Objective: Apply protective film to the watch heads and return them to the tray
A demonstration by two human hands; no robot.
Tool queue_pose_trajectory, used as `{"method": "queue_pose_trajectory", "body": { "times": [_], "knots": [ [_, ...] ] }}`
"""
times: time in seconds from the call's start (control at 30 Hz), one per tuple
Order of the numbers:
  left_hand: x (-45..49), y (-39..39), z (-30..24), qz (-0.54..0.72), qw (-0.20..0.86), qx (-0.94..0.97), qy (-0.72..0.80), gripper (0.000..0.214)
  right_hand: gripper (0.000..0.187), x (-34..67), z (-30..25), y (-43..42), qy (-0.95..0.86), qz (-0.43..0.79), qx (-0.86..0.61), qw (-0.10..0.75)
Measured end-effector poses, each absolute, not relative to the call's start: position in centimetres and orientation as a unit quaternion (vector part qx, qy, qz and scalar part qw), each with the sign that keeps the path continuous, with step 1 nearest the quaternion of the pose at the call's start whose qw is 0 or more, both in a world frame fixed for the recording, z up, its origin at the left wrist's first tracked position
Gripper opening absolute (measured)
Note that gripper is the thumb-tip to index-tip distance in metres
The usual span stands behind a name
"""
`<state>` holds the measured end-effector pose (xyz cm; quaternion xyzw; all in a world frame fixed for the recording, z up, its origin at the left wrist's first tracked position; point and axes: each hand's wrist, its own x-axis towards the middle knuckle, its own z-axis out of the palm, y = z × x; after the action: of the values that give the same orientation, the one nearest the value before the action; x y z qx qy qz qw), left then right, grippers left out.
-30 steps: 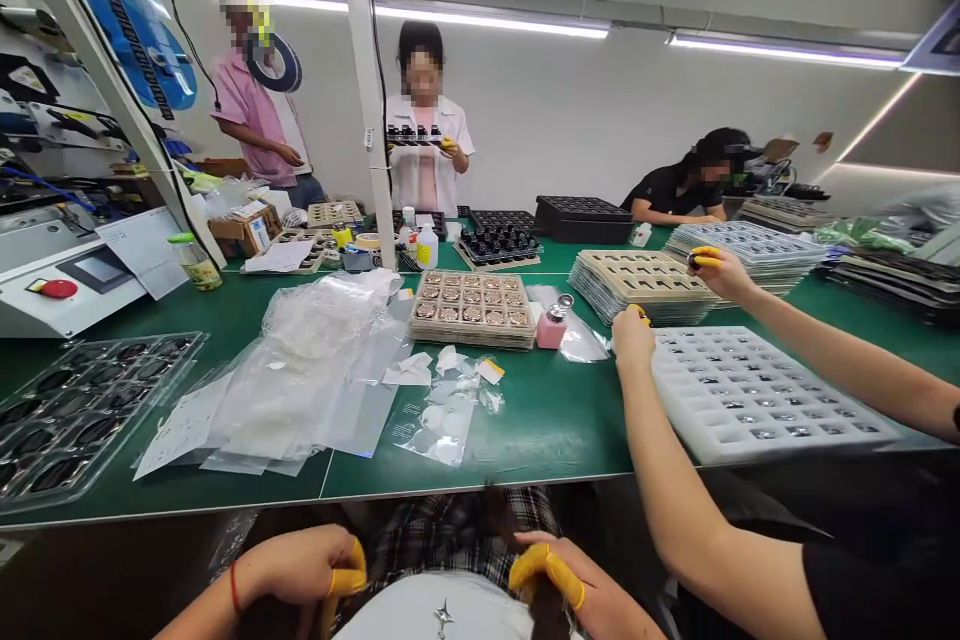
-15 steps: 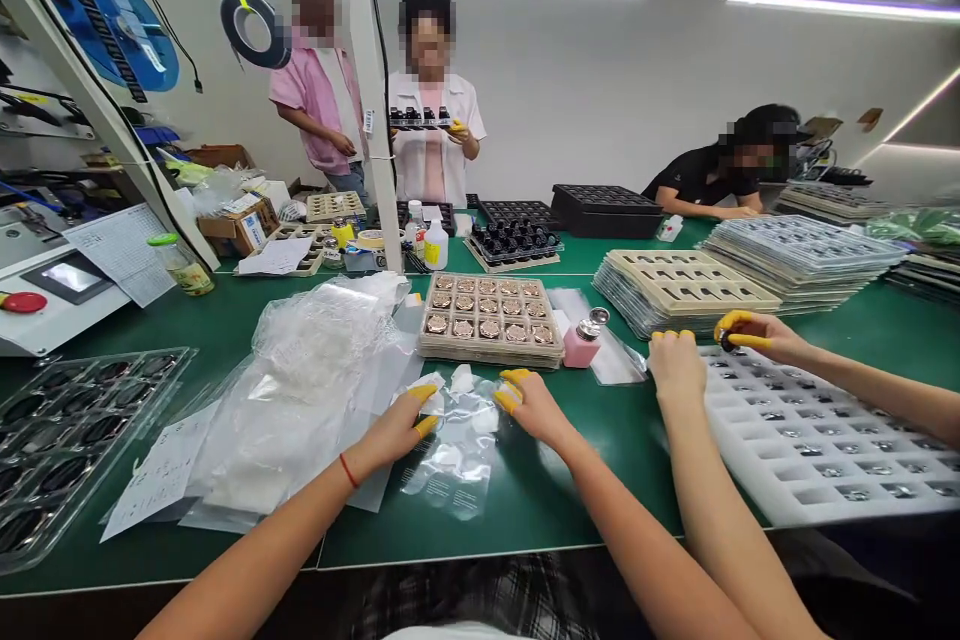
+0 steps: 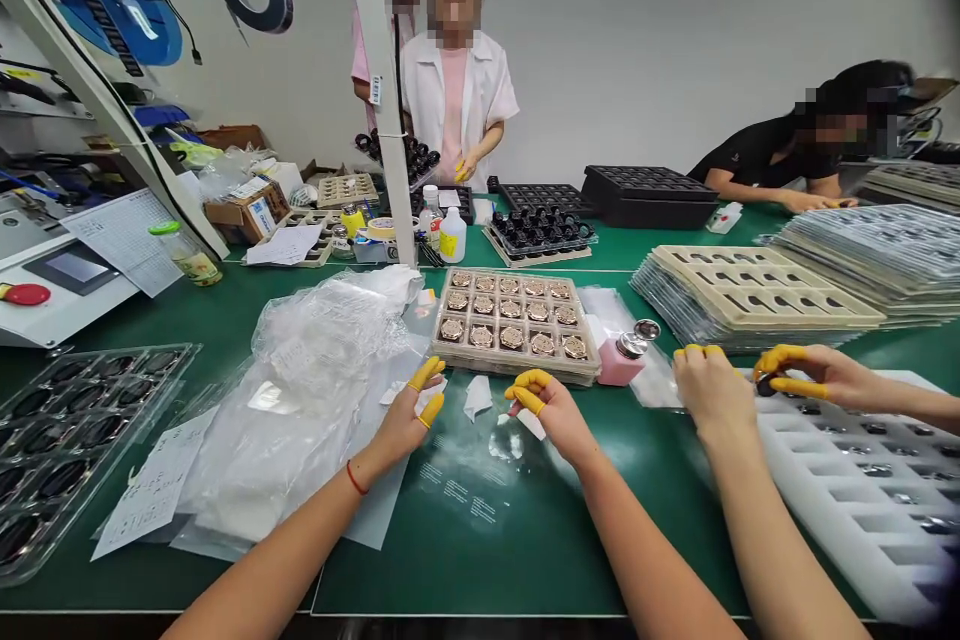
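Note:
My left hand (image 3: 409,420), with yellow finger cots, hovers by a white tissue at the edge of the plastic sheets; its thumb and fingers are apart. Bent inward, the cot-covered fingers of my right hand (image 3: 551,410) are closed, and what they pinch is hidden. Beneath that hand a white scrap (image 3: 532,423) shows. Between both hands lie a crumpled tissue (image 3: 477,397) and clear plastic film (image 3: 469,495) with printed white text. Just beyond stands a stacked tray (image 3: 457,355) of rose-gold watch cases, beside a pink pump bottle (image 3: 621,360).
Crumpled clear bags (image 3: 285,390) cover the left side, beside a tray (image 3: 90,420) of dark rings. At right, a co-worker's hands (image 3: 832,380) work over a white foam tray (image 3: 847,530). Stacked beige trays (image 3: 765,290) stand behind. Two people are across the table, partly behind a post.
The view has shifted lower and closer. My left thumb and fingers stay apart, while my right fingers have curled in more. The person in white has lowered the tray of black parts.

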<state>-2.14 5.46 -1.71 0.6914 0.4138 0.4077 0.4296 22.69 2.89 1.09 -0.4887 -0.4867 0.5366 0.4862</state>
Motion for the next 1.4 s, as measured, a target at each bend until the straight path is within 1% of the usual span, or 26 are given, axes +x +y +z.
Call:
{"method": "queue_pose_trajectory", "body": {
  "times": [0.07, 0.13, 0.2, 0.23, 0.27, 0.37, 0.4, 0.43, 0.47, 0.53, 0.57, 0.63, 0.67, 0.7, 0.8, 0.87, 0.93, 1.1, 1.17, 1.3, 1.4],
  "knots": [
    [-0.9, 5.4, -0.9, 0.441, 0.509, 0.659, 0.336, 0.056, 0.028, 22.6, 1.4, 3.2, -0.469, 0.534, -0.502, 0.493],
    [-0.1, 5.4, -0.6, 0.457, 0.55, 0.629, 0.307, 0.059, 0.028, 22.7, 1.3, 3.6, -0.471, 0.528, -0.52, 0.478],
    [0.1, 5.3, -0.9, 0.458, 0.542, 0.62, 0.335, 0.069, 0.028, 22.7, 1.0, 3.9, -0.493, 0.5, -0.546, 0.458],
    [0.0, 5.2, -1.2, 0.456, 0.527, 0.621, 0.358, 0.074, 0.029, 22.6, 0.9, 4.0, -0.517, 0.463, -0.56, 0.452],
    [-0.1, 5.1, -1.6, 0.455, 0.511, 0.622, 0.382, 0.074, 0.032, 22.5, 0.9, 3.9, -0.552, 0.404, -0.573, 0.451],
    [-0.8, 4.9, -2.8, 0.445, 0.473, 0.626, 0.432, 0.045, 0.041, 21.5, 1.5, 3.4, -0.694, 0.159, -0.554, 0.43],
    [-1.0, 4.8, -3.1, 0.447, 0.464, 0.629, 0.436, 0.038, 0.044, 20.9, 1.8, 3.0, -0.742, 0.1, -0.525, 0.405],
    [-1.2, 4.7, -3.2, 0.452, 0.454, 0.631, 0.437, 0.034, 0.048, 20.4, 2.2, 2.7, -0.783, 0.069, -0.494, 0.371],
    [-1.4, 4.5, -3.3, 0.458, 0.442, 0.635, 0.437, 0.031, 0.05, 19.8, 2.5, 2.5, -0.815, 0.066, -0.469, 0.333],
    [-1.7, 4.2, -3.1, 0.467, 0.42, 0.647, 0.433, 0.027, 0.049, 18.9, 3.0, 2.1, -0.852, 0.121, -0.442, 0.252],
    [-1.8, 4.0, -2.8, 0.464, 0.417, 0.654, 0.428, 0.027, 0.043, 18.6, 3.1, 2.1, -0.858, 0.156, -0.438, 0.219],
    [-2.0, 3.8, -2.2, 0.441, 0.442, 0.664, 0.411, 0.029, 0.026, 18.5, 3.0, 2.5, -0.856, 0.204, -0.439, 0.181],
    [-1.9, 3.9, -1.9, 0.429, 0.467, 0.662, 0.401, 0.031, 0.022, 18.7, 3.0, 2.8, -0.854, 0.214, -0.441, 0.174],
    [-1.9, 4.0, -1.7, 0.419, 0.494, 0.652, 0.394, 0.032, 0.022, 19.1, 3.0, 3.3, -0.853, 0.214, -0.444, 0.171],
    [-1.5, 5.0, -1.9, 0.432, 0.561, 0.575, 0.41, 0.034, 0.026, 21.1, 3.7, 5.7, -0.817, 0.199, -0.509, 0.186],
    [-1.2, 5.8, -2.8, 0.455, 0.589, 0.512, 0.43, 0.041, 0.028, 22.8, 4.6, 8.1, -0.775, 0.183, -0.572, 0.196],
    [-1.0, 6.5, -4.0, 0.46, 0.601, 0.483, 0.441, 0.045, 0.031, 24.2, 5.7, 10.8, -0.741, 0.165, -0.621, 0.195],
    [-0.8, 7.3, -5.9, 0.432, 0.611, 0.504, 0.432, 0.042, 0.028, 25.5, 6.8, 16.8, -0.675, 0.123, -0.712, 0.15],
    [-0.9, 7.3, -5.9, 0.427, 0.62, 0.5, 0.428, 0.042, 0.025, 25.1, 6.4, 18.4, -0.657, 0.112, -0.735, 0.129],
    [-1.0, 7.3, -5.5, 0.417, 0.634, 0.497, 0.42, 0.043, 0.008, 24.3, 5.4, 20.1, -0.646, 0.109, -0.748, 0.104],
    [-1.0, 7.3, -5.2, 0.411, 0.644, 0.495, 0.414, 0.045, 0.007, 24.1, 5.2, 20.5, -0.648, 0.126, -0.744, 0.103]
  ]
}}
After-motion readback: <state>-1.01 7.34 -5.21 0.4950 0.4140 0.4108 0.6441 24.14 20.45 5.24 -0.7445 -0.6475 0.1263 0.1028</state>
